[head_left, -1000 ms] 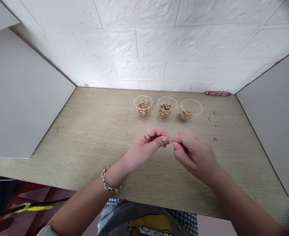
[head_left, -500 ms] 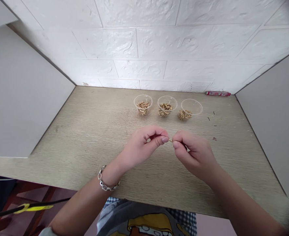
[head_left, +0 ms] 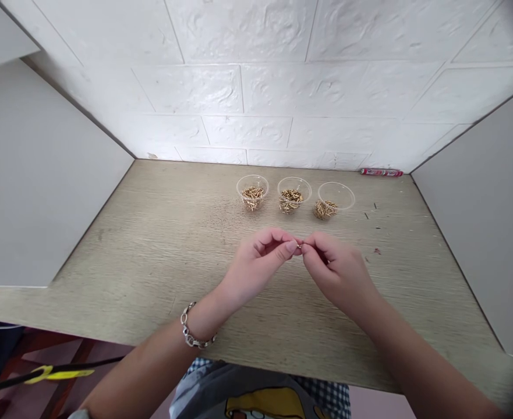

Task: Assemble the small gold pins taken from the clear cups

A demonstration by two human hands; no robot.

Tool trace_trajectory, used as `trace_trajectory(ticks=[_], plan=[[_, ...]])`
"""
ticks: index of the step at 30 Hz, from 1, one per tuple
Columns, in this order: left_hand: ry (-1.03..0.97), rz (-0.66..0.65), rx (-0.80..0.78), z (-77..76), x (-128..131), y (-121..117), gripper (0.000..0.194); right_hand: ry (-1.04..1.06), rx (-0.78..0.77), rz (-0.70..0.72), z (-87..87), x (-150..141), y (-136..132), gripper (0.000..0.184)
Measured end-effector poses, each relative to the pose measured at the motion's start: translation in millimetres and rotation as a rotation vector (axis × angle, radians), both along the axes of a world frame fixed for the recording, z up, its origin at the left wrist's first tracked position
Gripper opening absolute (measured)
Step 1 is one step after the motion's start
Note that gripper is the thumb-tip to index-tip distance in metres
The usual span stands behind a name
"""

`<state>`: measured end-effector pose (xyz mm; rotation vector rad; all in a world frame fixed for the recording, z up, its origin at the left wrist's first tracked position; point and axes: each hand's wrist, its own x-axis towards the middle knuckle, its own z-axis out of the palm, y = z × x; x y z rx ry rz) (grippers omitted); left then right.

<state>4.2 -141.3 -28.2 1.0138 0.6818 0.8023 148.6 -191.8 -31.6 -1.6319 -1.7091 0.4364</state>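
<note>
Above the tabletop, the fingertips of both hands meet around a tiny brass-coloured pin (head_left: 300, 246), mostly covered by the fingers. My left hand (head_left: 256, 262), with a silver chain bracelet at its wrist, pinches it between thumb and forefinger. From the other side my right hand (head_left: 343, 270) closes in a similar pinch at its end. Just beyond the hands stand three clear plastic cups: a left cup (head_left: 253, 198), a middle cup (head_left: 293, 198) and a right cup (head_left: 335, 198), each with many small brass-coloured pieces inside.
Several small dark slivers (head_left: 367, 216) and a reddish scrap (head_left: 377, 251) lie on the wooden table (head_left: 151, 250) at right. A red patterned tube (head_left: 381, 172) rests against the white brick-pattern wall (head_left: 265, 87). Grey panels flank both sides.
My hands have drawn closer together, so less of the brass pin shows between the fingertips. The view has tilted slightly upward; the cups stay in place.
</note>
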Motion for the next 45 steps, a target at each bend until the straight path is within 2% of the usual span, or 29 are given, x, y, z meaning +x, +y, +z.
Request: trace_trajectory(ticks=[6,12,16,20,24,31,36,45], plan=[[-0.085,-0.016,-0.106,-3.2,-1.6,1.7,0.015,0.217,-0.098,0.077,3.6,1.2,-1.0,0.021],[-0.015,-0.005,0.057,0.0,-2.1,-0.8,0.011,0.154,-0.036,0.1,1.4,1.3,-1.0,0.018],[-0.004,-0.003,0.086,0.9,-2.0,-3.5,0.009,0.183,-0.051,0.09,0.3,1.4,0.9,0.023],[-0.026,0.005,0.018,0.7,-1.7,-2.6,0.011,0.212,-0.019,0.075,1.7,1.5,-0.1,0.022],[-0.017,0.007,-0.073,-0.5,-2.0,-0.3,0.015,0.297,0.04,0.118,3.6,0.5,-2.4,0.02],[-0.142,-0.097,-0.239,-1.7,-0.6,-1.5,0.014,0.418,0.098,0.214,5.4,-1.5,-2.4,0.016],[-0.185,-0.155,-0.277,-3.4,0.1,-2.2,0.013,0.476,0.075,0.228,8.3,-2.1,-3.8,0.015],[-0.157,-0.169,-0.259,-1.8,-0.5,-4.0,0.016,0.426,0.057,0.128,10.9,-2.0,-6.7,0.016]])
